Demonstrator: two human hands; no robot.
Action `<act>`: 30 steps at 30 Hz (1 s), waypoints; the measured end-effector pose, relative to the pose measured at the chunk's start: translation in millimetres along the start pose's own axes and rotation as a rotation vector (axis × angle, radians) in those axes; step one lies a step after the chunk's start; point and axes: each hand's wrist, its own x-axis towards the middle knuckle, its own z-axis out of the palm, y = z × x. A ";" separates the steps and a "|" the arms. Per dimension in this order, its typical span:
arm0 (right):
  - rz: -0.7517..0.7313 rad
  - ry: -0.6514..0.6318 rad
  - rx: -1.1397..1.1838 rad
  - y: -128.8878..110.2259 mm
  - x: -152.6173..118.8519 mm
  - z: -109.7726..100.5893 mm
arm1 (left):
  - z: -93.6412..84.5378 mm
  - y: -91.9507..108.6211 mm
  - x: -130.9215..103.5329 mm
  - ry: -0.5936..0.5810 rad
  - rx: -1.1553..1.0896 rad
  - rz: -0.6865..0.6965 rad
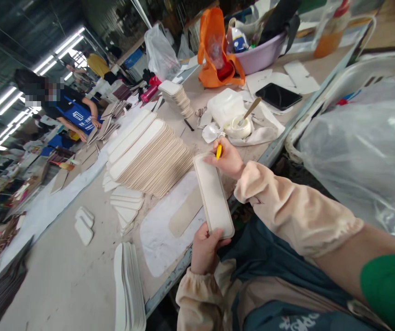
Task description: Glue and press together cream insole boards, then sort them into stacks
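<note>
A long pale panel with rounded corners point(214, 197) is held up at the table's edge, tilted towards me. My left hand point(206, 248) is closed on its near end, thumb on top. At the far end, my right hand point(230, 158) is closed around a small yellow-handled tool point(219, 151), its fingers against the panel; the tool's working tip is hidden. Beneath lies a white sheet point(159, 230) bearing a flat beige piece of similar shape point(186, 211). Left of the panel is a big leaning stack of like panels point(156, 161).
Past my right hand sit a tub of white paste with a stick point(240, 126), a black phone point(278, 96) and an orange container point(214, 59). Near me is a stack of narrow pale strips point(128, 285). A plastic-lined basket point(321, 96) stands right. A co-worker point(75, 112) handles flat pieces across the table.
</note>
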 end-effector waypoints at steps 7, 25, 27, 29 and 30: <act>-0.003 0.014 -0.015 1.8 -0.6 -0.1 | -2.8 -0.3 -2.7 -0.016 -0.002 -0.016; 0.020 -0.004 -0.061 -1.1 -3.4 2.1 | -3.7 -4.9 -8.3 0.015 -0.040 -0.027; 0.022 -0.005 -0.072 0.2 -4.2 2.7 | -3.4 -5.0 -8.6 0.033 -0.030 -0.022; 0.022 -0.008 -0.077 1.9 -4.7 3.1 | -3.9 -5.7 -8.0 0.052 -0.027 -0.020; 0.023 -0.007 -0.071 2.4 -4.8 3.1 | -4.5 -6.4 -7.6 0.064 -0.030 -0.016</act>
